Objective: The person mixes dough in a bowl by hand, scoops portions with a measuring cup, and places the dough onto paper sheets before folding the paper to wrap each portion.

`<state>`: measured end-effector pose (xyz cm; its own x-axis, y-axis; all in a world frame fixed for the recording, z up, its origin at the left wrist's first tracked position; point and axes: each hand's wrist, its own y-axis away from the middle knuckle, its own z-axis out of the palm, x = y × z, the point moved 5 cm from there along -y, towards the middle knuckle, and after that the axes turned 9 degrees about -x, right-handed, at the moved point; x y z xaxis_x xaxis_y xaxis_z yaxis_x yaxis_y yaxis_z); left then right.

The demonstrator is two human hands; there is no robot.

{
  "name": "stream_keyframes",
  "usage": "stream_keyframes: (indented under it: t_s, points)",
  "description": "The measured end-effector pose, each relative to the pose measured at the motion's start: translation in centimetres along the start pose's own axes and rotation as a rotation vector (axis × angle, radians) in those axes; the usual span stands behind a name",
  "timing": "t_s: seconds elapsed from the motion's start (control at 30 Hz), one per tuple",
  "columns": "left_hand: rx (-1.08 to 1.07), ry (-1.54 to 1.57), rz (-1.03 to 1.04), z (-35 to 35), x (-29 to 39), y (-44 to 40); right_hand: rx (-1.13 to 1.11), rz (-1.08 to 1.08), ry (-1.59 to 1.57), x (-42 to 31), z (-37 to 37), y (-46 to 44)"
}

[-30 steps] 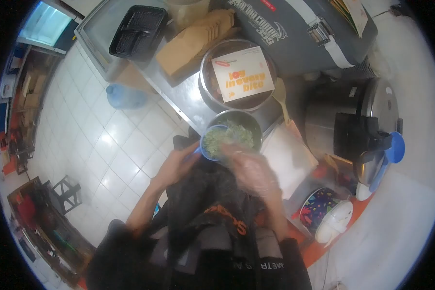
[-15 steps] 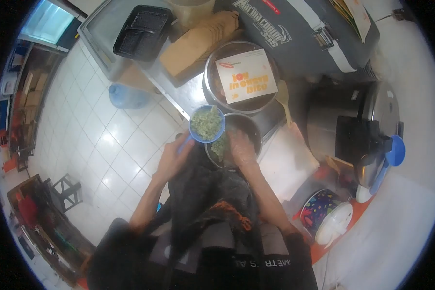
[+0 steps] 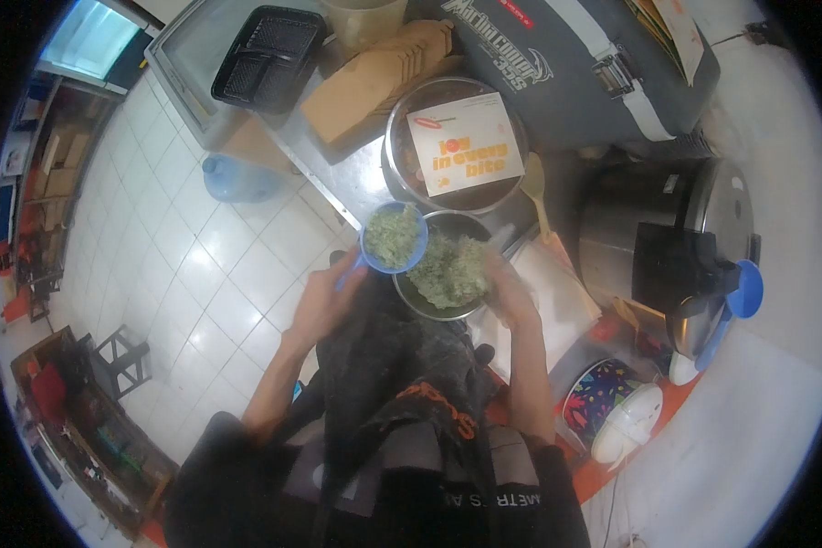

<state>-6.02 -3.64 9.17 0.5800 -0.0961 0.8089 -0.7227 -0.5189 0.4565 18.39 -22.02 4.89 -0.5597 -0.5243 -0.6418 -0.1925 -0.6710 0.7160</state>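
Observation:
My left hand [image 3: 324, 300] is closed around the handle of a blue ladle [image 3: 423, 248]. Moist-looking, pale green shredded food [image 3: 393, 236] fills the ladle, which sits over the left rim of a metal bowl [image 3: 437, 315]. More green food [image 3: 451, 274] lies heaped inside that bowl. At the bowl's right edge is my right hand [image 3: 511, 290], beside the heap. Motion blurs its fingers, and what looks like a clear plastic glove covers it, so I cannot see whether it grips anything.
A larger round metal pot [image 3: 395, 173] carries a printed card [image 3: 468, 144]. Folded cardboard boxes [image 3: 370, 87], a black tray [image 3: 269, 57] and a grey cooler box [image 3: 530, 64] stand behind. To the right are a wooden spatula [image 3: 537, 187], a steel cooker [image 3: 635, 205] and another blue ladle [image 3: 745, 290].
My right hand has moved from inside the metal bowl to its right edge, uncovering the green food there. My left hand and the filled ladle have barely shifted.

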Motion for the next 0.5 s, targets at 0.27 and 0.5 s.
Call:
stream_keyframes:
  t_s: [0.27,0.5]
  points:
    - [-0.252,-0.166,-0.017,1.9,3.4,0.9,0.441,0.028,0.634,-4.4,2.7,4.0]
    - [-0.237,-0.071,0.026,3.3,2.4,0.6,0.245,-0.673,1.285,-2.6,12.0,5.1]
